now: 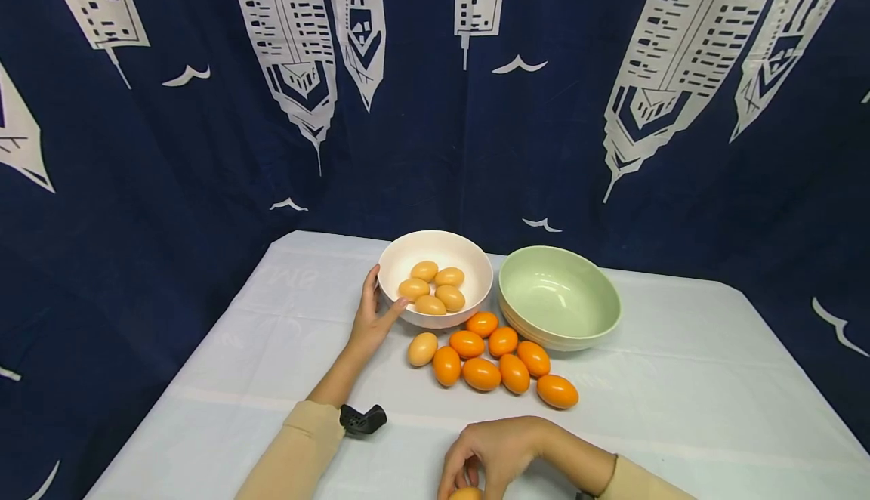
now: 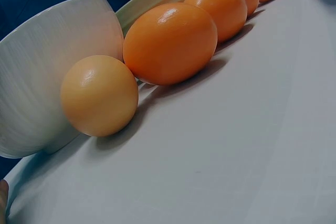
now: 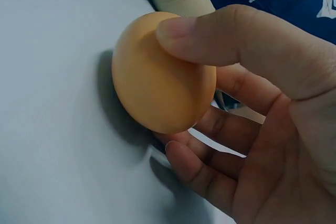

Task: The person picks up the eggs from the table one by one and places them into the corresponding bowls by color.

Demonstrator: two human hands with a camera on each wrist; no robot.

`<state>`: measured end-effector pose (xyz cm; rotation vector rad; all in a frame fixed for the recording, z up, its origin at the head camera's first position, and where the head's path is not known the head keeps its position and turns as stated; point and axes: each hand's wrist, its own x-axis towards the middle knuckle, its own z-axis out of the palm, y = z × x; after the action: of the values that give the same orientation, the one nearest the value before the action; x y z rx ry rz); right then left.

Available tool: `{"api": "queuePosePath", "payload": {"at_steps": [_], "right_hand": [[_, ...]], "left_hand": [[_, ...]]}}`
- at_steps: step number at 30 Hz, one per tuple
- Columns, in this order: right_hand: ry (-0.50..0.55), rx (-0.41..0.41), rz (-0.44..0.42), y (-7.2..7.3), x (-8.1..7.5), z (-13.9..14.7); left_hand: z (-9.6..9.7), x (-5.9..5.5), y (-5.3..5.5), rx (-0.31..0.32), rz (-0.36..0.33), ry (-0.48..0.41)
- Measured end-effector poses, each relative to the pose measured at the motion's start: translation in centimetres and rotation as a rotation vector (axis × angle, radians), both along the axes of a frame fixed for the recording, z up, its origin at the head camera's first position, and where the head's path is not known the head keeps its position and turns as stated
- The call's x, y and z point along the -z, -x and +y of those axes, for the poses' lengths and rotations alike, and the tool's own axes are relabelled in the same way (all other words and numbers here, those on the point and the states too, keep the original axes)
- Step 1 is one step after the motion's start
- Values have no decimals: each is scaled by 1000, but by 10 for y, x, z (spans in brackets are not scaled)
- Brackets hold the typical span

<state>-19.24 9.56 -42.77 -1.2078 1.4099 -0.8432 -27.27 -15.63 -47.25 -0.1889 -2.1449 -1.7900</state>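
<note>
My left hand [image 1: 372, 326] holds the white bowl [image 1: 479, 307] at its left side, thumb at the rim and fingers along the outer wall. Several light-brown eggs [image 1: 449, 297] lie inside it. At the near edge of the table my right hand [image 1: 499, 451] pinches another light-brown egg [image 3: 157, 77], thumb on top and fingers behind, close over the cloth. One more light-brown egg [image 2: 100, 95] rests on the table in front of the white bowl. Beside it lie several glossy orange eggs [image 1: 481, 374], spread toward the right.
A light-green bowl [image 1: 560, 304] stands right of the white one, with nothing in it. A white cloth covers the table [image 1: 680, 379]. Behind hangs a dark blue curtain [image 1: 421, 168] with white building prints. A black strap [image 1: 363, 420] circles the left wrist.
</note>
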Motion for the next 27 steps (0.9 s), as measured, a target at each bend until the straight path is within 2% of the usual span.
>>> {"api": "queuePosePath", "payload": {"at_steps": [6,15,21,27], "right_hand": [[49,75,-4,9,-6,1],[113,148,78,30,-19,2],[113,182,123,45,-29,2],[92,218,98,56,-37,0]], "left_hand": [[0,0,-1,0,-11,-8],[-1,0,0,8,-11,-14],[-2,-1,0,9,-18,-11],[-3,-1,2,31,-9,-36]]}}
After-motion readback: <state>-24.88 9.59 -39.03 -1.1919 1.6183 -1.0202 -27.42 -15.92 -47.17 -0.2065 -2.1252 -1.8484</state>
